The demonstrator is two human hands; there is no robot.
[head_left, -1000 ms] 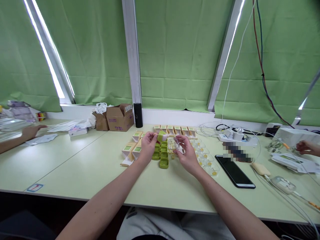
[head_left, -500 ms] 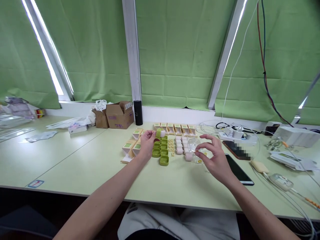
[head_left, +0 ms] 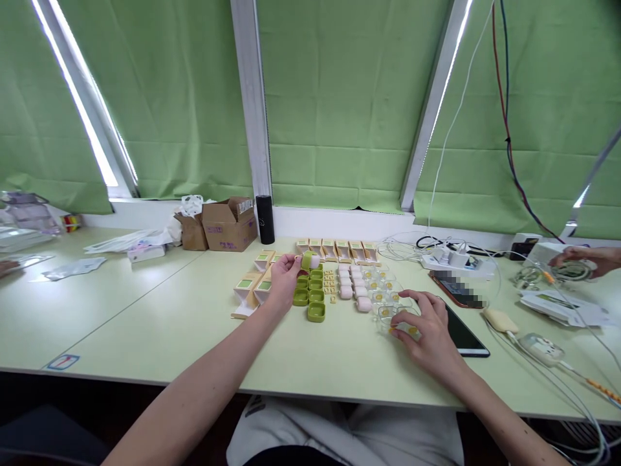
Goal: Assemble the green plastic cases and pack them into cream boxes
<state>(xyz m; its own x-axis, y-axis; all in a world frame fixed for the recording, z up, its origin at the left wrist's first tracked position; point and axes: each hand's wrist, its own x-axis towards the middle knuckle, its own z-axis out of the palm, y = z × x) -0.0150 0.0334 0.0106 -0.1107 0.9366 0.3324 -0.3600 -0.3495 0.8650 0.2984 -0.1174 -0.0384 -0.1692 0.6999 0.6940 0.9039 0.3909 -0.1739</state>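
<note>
My left hand (head_left: 287, 275) is raised over the green pieces, closed on a small green case (head_left: 306, 261) with a pale pink end (head_left: 315, 261). Beneath it stand square green cups (head_left: 316, 312) in two columns. To their right come small yellow pieces (head_left: 329, 282), then pale pink rounded cases (head_left: 363, 303). My right hand (head_left: 422, 323) is low at the near end of the clear plastic cases, which have yellow spots inside. Its thumb and fingers close around one clear plastic case (head_left: 406, 329), partly hidden by the hand.
Folded card boxes (head_left: 246, 285) stand left of the green cups, with more in a row behind (head_left: 343, 251). A tablet (head_left: 464, 331) and a phone (head_left: 456, 288) lie right. Cables surround a power strip (head_left: 458, 264). Another person's hand (head_left: 592, 260) holds coiled cable at far right.
My right hand has moved down and toward me, from beside the pink cases to the nearest clear cases. My left hand stays nearly still with the green case. Another person's hand has appeared at right.
</note>
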